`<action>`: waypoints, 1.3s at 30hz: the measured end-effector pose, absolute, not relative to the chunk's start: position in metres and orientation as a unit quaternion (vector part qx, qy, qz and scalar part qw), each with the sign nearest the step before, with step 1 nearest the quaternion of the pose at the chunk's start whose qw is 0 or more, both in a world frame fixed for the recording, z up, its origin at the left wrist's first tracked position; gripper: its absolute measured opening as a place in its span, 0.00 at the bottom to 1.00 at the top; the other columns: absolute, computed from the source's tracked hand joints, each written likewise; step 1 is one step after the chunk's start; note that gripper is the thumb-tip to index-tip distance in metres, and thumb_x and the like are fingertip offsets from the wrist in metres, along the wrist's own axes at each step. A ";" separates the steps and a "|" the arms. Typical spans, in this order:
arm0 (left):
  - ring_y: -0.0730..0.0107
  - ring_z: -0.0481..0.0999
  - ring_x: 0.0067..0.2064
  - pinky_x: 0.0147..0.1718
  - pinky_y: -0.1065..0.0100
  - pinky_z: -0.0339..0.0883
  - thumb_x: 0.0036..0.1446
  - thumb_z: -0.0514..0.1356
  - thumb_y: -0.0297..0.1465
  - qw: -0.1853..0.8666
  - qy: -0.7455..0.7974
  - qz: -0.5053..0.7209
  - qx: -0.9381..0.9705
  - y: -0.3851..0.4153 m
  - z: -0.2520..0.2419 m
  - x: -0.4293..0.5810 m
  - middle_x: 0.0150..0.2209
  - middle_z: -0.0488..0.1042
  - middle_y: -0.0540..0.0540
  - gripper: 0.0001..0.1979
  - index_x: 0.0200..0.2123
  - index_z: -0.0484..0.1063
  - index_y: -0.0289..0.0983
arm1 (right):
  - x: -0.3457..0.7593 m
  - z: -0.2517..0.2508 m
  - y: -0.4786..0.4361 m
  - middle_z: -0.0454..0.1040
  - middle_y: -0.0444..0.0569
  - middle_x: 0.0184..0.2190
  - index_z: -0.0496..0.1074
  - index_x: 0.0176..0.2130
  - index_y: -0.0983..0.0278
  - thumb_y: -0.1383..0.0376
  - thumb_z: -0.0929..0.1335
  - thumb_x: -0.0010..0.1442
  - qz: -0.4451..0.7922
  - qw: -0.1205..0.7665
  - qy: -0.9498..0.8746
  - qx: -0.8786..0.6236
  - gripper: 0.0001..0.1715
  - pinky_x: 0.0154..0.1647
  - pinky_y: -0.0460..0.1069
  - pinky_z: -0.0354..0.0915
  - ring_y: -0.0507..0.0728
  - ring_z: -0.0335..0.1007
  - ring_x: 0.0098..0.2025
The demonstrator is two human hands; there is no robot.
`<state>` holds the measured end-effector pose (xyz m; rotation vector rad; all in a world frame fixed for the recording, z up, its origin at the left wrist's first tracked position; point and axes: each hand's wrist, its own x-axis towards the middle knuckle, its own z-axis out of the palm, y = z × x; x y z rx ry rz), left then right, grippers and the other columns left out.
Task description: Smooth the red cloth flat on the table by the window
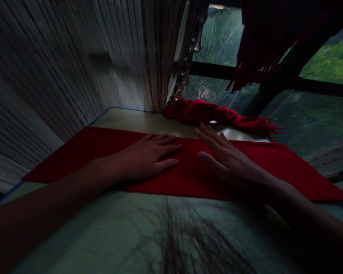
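Note:
A long red cloth (88,152) lies flat across a pale table (125,118), folded into a band. My left hand (148,156) rests flat on the middle of it, fingers stretched out and together, pointing right. Close beside it, my right hand (223,156) lies on the same cloth with its fingers extended and slightly spread, pointing to the far left. Neither hand grips anything.
A second red scarf (214,114) with fringed ends lies bunched at the table's far edge. Another red fringed cloth (260,49) hangs above at the upper right. Striped curtain (74,57) fills the left; a window with dark bars shows greenery behind.

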<state>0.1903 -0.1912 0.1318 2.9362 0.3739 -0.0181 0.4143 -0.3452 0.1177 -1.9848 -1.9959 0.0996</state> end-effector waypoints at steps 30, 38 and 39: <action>0.59 0.43 0.77 0.72 0.51 0.35 0.74 0.46 0.50 0.093 0.135 -0.016 0.986 -0.192 0.134 0.192 0.77 0.44 0.48 0.31 0.74 0.52 0.48 | 0.417 0.112 -0.346 0.47 0.52 0.77 0.53 0.75 0.56 0.38 0.55 0.71 0.074 0.101 -0.704 -0.700 0.44 0.75 0.68 0.39 0.66 0.37 0.77; 0.59 0.42 0.77 0.72 0.50 0.35 0.74 0.45 0.51 0.092 0.134 -0.019 0.987 -0.192 0.134 0.192 0.77 0.44 0.48 0.31 0.74 0.52 0.49 | 0.416 0.113 -0.346 0.45 0.55 0.77 0.52 0.75 0.61 0.37 0.53 0.71 0.076 0.091 -0.704 -0.700 0.47 0.75 0.68 0.39 0.65 0.36 0.77; 0.59 0.42 0.77 0.72 0.50 0.35 0.74 0.45 0.50 0.091 0.133 -0.019 0.987 -0.192 0.134 0.192 0.77 0.44 0.48 0.31 0.74 0.52 0.48 | 0.416 0.113 -0.346 0.45 0.56 0.77 0.53 0.75 0.62 0.37 0.53 0.71 0.075 0.091 -0.704 -0.700 0.48 0.75 0.68 0.39 0.66 0.36 0.77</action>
